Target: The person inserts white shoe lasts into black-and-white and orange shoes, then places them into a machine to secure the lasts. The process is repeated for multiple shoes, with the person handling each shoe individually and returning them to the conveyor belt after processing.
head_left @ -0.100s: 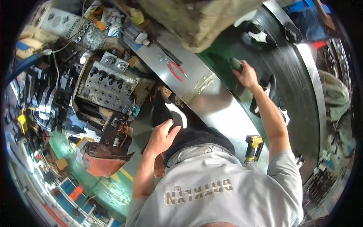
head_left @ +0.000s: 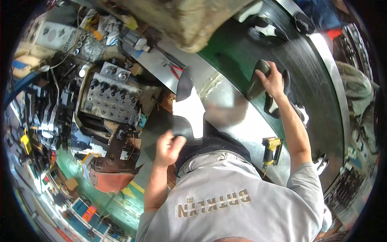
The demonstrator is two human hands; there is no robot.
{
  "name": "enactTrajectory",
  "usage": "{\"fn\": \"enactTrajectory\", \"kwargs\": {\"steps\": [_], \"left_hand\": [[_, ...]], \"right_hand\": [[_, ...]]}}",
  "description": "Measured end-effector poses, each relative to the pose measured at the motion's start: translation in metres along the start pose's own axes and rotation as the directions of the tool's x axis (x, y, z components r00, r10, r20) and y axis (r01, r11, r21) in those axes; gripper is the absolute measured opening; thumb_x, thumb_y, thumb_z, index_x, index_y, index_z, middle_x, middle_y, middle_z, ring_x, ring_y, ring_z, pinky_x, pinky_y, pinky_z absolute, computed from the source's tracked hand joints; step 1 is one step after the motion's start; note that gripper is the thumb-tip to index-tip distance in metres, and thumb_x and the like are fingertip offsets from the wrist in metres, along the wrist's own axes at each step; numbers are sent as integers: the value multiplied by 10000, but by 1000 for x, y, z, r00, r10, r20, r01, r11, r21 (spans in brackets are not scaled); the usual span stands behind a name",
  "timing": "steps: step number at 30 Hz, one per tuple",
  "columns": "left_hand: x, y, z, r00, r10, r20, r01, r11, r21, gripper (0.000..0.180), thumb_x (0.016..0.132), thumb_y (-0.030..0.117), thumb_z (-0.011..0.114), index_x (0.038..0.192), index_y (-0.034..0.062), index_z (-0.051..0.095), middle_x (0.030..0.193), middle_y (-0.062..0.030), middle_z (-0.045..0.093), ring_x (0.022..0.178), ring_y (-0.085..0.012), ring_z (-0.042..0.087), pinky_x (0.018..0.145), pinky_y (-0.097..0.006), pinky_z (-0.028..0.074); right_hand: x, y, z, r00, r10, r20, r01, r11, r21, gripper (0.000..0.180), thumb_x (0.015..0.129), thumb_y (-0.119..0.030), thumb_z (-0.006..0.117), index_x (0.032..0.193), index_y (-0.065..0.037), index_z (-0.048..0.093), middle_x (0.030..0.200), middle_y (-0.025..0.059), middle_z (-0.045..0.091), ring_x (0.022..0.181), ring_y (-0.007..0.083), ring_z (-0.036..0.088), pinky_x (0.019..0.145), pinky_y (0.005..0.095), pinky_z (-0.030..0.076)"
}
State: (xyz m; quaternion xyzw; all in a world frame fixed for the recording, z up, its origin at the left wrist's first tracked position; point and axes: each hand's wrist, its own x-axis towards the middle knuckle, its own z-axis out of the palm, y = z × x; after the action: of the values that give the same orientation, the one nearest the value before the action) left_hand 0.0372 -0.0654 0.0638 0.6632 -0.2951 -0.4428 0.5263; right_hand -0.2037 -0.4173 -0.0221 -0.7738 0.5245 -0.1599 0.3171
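Two hands engaged. Left hand [head_left: 169,147] grips black-and-white shoe piece [head_left: 189,109] at its near end, long axis running away over steel bench [head_left: 238,121]. Right hand [head_left: 274,80] clasps dark shoe [head_left: 256,82] on conveyor belt [head_left: 306,60].

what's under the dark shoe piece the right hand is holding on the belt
The right hand grips a dark shoe piece over the black conveyor belt. Only belt shows around it; the spot directly beneath is covered by the piece and hand.
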Motion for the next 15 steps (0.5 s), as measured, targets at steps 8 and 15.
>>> {"fn": "enactTrajectory", "kwargs": {"steps": [8, 15], "left_hand": [[45, -43, 62, 914, -327, 241, 360, 378, -853, 271, 1027, 305, 453, 902, 85, 549, 746, -1, 440, 747, -160, 433, 808, -364, 411], [52, -57, 77, 854, -213, 475, 508, 139, -850, 300, 1005, 286, 439, 1091, 49, 602, 1056, -81, 649, 954, -211, 615, 844, -368, 497]], "right_hand": [[-88, 25, -35, 918, 338, -206, 15, 491, 871, 402, 941, -272, 658, 1274, -77, 545, 1051, 64, 630, 919, 137, 612, 816, 275, 508], [-125, 24, -2, 881, 449, 146, -109, -108, 988, 298, 942, -76, 567, 1240, -79, 559, 1110, 49, 641, 967, 149, 640, 841, 285, 540]]}}
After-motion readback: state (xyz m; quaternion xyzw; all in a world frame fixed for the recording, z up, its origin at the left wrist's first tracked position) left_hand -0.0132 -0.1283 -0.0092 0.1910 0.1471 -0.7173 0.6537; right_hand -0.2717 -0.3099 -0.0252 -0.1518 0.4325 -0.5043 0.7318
